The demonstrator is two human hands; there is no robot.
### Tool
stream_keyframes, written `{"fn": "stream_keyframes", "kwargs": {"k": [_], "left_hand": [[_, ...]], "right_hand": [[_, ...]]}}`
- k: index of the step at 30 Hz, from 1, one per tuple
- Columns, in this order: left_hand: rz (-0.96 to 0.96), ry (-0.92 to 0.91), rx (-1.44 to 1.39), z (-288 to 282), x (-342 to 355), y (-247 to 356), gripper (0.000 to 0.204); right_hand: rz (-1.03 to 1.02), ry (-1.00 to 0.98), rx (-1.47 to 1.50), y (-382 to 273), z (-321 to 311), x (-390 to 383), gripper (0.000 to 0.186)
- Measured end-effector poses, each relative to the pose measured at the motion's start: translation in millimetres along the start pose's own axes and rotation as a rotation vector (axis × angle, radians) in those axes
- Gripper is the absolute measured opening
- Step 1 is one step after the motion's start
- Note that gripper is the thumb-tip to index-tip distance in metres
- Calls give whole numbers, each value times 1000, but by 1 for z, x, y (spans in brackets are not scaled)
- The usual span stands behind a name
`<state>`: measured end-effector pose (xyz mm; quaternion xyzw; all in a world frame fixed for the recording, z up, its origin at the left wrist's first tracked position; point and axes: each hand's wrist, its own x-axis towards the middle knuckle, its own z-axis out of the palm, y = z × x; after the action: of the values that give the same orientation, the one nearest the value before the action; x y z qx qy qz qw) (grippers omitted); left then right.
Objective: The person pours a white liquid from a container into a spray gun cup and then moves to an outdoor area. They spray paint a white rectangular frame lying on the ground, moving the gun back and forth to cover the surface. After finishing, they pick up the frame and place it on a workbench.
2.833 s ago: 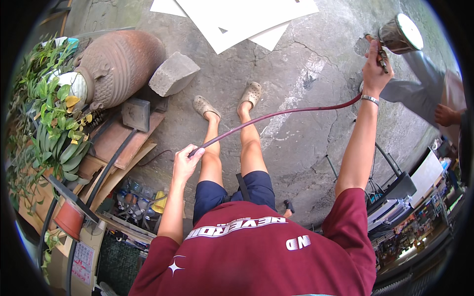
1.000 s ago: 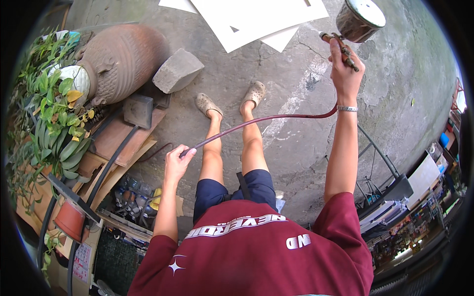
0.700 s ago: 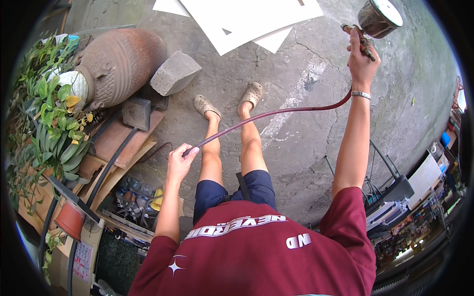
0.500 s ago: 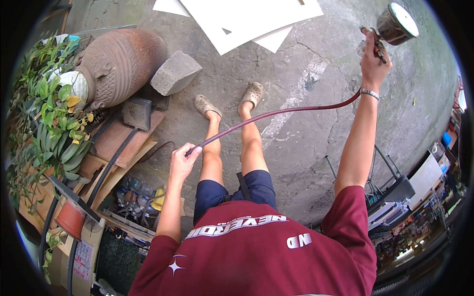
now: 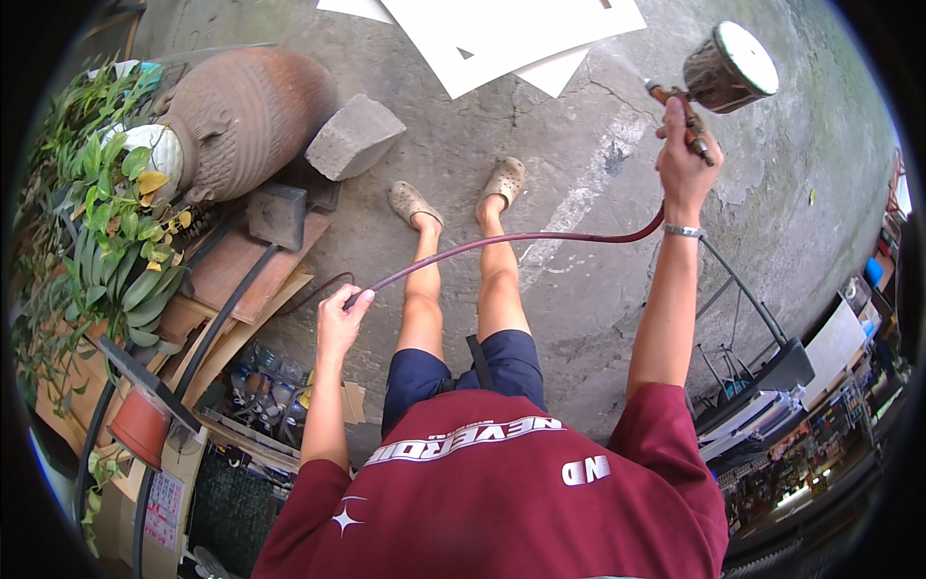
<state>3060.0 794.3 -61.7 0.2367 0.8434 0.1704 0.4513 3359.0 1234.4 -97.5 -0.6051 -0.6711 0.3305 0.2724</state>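
My right hand (image 5: 686, 176) is wrapped round the handle of a spray gun (image 5: 698, 133), held out over the floor at the upper right. A paint-stained cup (image 5: 730, 68) with a white top is fixed to the gun. From the gun's lower end a dark red air hose (image 5: 540, 235) curves across in front of my legs. The fingers of my left hand (image 5: 340, 323) are closed on that hose. Flat white panels (image 5: 511, 34) lie overlapping on the floor beyond my feet, left of the gun's nozzle. A faint pale haze shows off the nozzle.
At left, a large brown clay jar (image 5: 256, 116) lies on its side beside a concrete block (image 5: 355, 137). Leafy plants (image 5: 101, 241), boards (image 5: 241, 280) and an orange pot (image 5: 140, 425) crowd that edge. A metal-legged stand (image 5: 772, 381) is near my right elbow.
My right hand has brought the spray gun leftward and slightly lower, toward the panels. My left hand has shifted a little left and down with the hose, which now bends more near the gun.
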Motion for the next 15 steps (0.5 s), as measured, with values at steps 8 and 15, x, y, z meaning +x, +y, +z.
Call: {"fn": "stream_keyframes", "kwargs": {"k": [8,15], "left_hand": [[-12,51,65,-36,-10,-28,30],[-29,57,130,-48,-16,-36,29]], "right_hand": [[-67,-86,85,-62,40,-77,19],[-90,-259,74,-96,51,-123,15]]}}
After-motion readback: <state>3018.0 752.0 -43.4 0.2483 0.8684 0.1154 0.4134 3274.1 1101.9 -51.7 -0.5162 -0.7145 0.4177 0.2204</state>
